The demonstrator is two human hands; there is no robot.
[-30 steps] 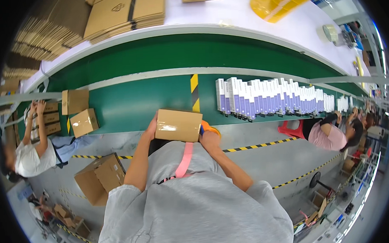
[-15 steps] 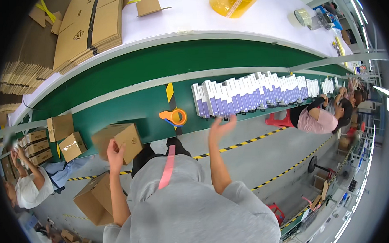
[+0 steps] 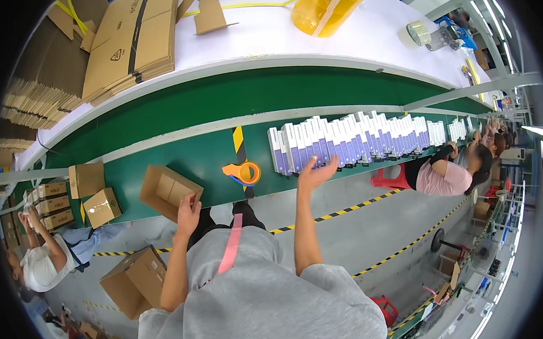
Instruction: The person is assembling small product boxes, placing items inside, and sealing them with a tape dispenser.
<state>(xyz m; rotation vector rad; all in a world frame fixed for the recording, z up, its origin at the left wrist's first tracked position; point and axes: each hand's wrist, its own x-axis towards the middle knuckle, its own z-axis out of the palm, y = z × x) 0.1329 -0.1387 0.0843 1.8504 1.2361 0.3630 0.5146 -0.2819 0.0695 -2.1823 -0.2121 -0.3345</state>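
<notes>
An open brown cardboard box (image 3: 156,197) is tilted on the green bench, its hollow inside facing up. My left hand (image 3: 187,217) has its fingers curled over the box's near right edge. Over the front edge of a long row of slim white-and-purple boxes (image 3: 325,144) hovers my right hand (image 3: 314,176), fingers apart and holding nothing. These slim boxes stand upright, packed side by side. Between the cardboard box and the row lies an orange tape dispenser (image 3: 247,173), beside a yellow-and-black striped strip on the bench.
Flattened cartons (image 3: 127,45) are stacked on the white upper shelf, with a yellow roll (image 3: 328,9) farther right. Below left, a large open carton (image 3: 131,281) stands near the floor. Co-workers sit at both sides, one near a red stool (image 3: 388,175).
The cardboard box has turned so that its open inside now shows, and my left hand has moved right along with its edge. My right hand has shifted slightly right, still open.
</notes>
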